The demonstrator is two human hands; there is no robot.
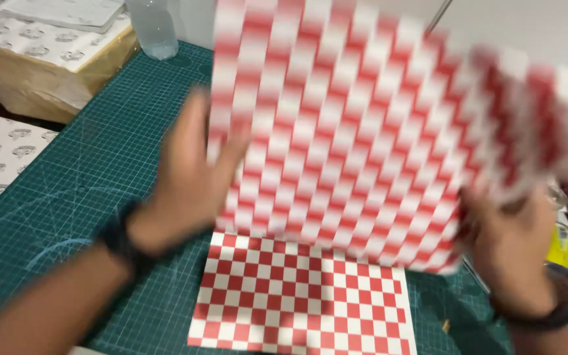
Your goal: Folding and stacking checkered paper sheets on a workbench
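Above green mat (100, 171), both hands' grips hold blurred checkered sheet (363, 131).

Raised sheet (363, 131) above flat sheet (304, 302) on mat (100, 164)

Both hands lift checkered sheet (363, 131).

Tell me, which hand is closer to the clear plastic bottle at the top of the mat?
Left. The left hand is just below and right of the bottle; the right hand is far across, behind the lifted checkered sheet.
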